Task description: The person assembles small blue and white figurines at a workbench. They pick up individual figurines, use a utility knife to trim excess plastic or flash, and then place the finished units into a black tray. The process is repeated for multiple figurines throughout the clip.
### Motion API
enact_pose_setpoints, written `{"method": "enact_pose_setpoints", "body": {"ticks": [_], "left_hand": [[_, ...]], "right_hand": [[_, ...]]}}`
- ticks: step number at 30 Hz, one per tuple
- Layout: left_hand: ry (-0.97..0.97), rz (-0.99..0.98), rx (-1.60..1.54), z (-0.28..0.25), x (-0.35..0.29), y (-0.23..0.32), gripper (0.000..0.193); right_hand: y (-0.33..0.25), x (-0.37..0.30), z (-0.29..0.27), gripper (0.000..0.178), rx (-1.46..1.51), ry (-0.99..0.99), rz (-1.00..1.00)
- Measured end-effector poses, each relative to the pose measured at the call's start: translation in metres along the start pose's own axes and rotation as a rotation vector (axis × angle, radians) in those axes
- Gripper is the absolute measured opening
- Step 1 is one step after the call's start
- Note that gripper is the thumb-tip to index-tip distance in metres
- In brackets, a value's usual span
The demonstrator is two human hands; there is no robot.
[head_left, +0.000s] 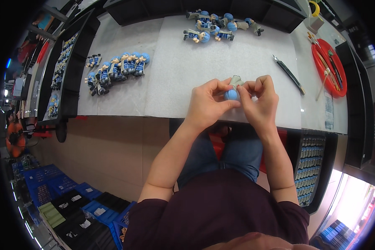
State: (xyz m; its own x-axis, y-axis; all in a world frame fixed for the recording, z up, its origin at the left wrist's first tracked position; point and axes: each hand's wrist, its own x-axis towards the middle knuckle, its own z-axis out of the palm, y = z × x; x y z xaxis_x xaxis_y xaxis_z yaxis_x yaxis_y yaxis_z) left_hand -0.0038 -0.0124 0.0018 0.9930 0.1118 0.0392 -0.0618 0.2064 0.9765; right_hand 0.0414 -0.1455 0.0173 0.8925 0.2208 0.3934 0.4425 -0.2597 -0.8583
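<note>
Near the front edge of the white-covered table, my left hand [208, 102] pinches a small figurine [231, 95] with a blue head and a greyish cape. My right hand [260, 100] has its fingertips closed on the cape side of the same figurine. The figurine's head points toward me, and my fingers hide much of its body. To the right of my hands lies a craft knife [289, 73] with a dark handle. Several similar figurines [210, 27] lie in a loose pile beyond my hands. Another group of figurines [121, 66] stands and lies at the left.
A red round tray [341, 83] with brushes and thin tools sits at the right. Black bins [204, 12] line the table's back edge. A black tray of figurines [77, 54] stands far left; another tray [296, 179] sits below the right edge. Yellow tape [314, 8] lies at the back right.
</note>
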Motion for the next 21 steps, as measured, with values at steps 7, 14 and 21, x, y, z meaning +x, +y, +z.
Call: {"method": "enact_pose_setpoints", "body": {"ticks": [7,14,21], "left_hand": [[0.001,0.004,0.025,0.001,0.0,0.001,0.029],[0.007,-0.005,0.013,0.0,-0.001,-0.001,0.028],[-0.002,0.022,0.032,0.0,0.0,0.0,0.026]], "right_hand": [[-0.003,0.0,-0.001,0.025,-0.062,0.0,-0.044],[0.002,0.01,-0.008,0.026,-0.038,0.08,-0.102],[-0.006,0.022,-0.008,0.025,-0.203,-0.023,-0.093]]}}
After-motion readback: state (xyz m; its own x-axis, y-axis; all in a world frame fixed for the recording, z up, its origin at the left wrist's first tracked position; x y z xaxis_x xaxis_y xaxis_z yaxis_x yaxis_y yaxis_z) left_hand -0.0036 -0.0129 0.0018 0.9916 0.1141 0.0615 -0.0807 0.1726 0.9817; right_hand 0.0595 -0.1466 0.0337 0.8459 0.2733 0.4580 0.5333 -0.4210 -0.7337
